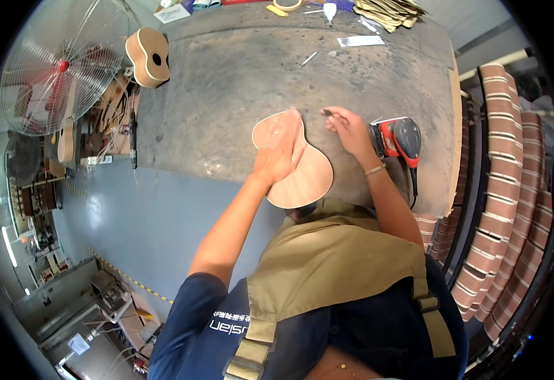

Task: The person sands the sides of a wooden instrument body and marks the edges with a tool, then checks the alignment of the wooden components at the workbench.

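At far left stands a wire-caged fan with a red hub (64, 66), and next to it a small guitar-shaped instrument body (146, 50) with a round dark sound hole sits by the far left part of the grey, dusty worktop (213, 114). Near the middle, the left hand (280, 159) lies flat on a pale guitar-shaped wooden piece (305, 180), its fingers extended and close together, their tips blurred; the piece's lower end juts past the worktop's near edge, toward the person's tan apron (340, 259). Beyond it lies a slim white stick (308, 59). Just right of the wooden piece, the right hand (351, 130) is raised with its fingers pinched on a small dark item (326, 113), too small to identify. Beside that wrist rests a red-and-black power sander (400, 138), its cord trailing toward the near edge. At far right stand brown striped rolls (501, 177).
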`<state>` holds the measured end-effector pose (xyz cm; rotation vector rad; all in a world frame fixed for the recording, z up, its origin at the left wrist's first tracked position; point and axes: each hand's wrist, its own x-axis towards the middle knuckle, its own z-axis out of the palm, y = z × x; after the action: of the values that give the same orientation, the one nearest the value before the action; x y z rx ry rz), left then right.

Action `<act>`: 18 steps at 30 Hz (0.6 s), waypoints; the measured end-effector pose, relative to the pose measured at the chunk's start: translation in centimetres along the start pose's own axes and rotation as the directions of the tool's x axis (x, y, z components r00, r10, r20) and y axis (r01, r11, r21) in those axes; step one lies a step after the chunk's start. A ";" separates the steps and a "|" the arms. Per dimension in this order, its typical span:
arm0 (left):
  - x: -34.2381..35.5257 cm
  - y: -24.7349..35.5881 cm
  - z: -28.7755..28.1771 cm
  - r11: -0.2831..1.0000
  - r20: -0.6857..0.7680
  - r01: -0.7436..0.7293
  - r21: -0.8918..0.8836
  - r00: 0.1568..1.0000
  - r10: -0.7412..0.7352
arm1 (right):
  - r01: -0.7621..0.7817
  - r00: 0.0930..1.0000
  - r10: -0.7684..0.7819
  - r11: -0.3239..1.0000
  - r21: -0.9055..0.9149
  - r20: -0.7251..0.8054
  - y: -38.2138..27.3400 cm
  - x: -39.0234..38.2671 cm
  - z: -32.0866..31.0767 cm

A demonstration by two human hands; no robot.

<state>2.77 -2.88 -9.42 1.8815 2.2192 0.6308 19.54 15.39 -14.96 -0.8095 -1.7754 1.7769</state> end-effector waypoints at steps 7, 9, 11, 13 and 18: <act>0.9 -1.8 1.1 0.954 -0.157 0.301 0.002 0.942 -0.297 | 0.336 0.861 -0.205 0.916 -0.218 0.466 -2.7 8.9 4.2; 1.0 -1.9 1.4 0.951 -0.182 0.308 -0.021 0.934 -0.306 | 0.286 0.828 -0.174 0.949 -0.134 0.534 -1.8 9.9 4.9; 1.0 -1.9 1.7 0.951 -0.208 0.307 -0.019 0.929 -0.304 | 0.340 0.831 -0.213 0.926 -0.166 0.513 -0.5 9.3 4.6; 1.0 -1.9 1.9 0.945 -0.223 0.326 -0.016 0.920 -0.321 | 0.315 0.860 -0.177 0.922 -0.224 0.479 0.5 8.2 3.9; 0.8 -2.0 2.1 0.949 -0.256 0.314 -0.011 0.917 -0.306 | 0.211 0.937 -0.116 0.940 -0.268 0.330 0.4 1.9 3.1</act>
<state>1.61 -1.86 -12.00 1.4780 2.6264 0.8222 16.01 14.60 -15.57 -0.4879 -2.2882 1.6119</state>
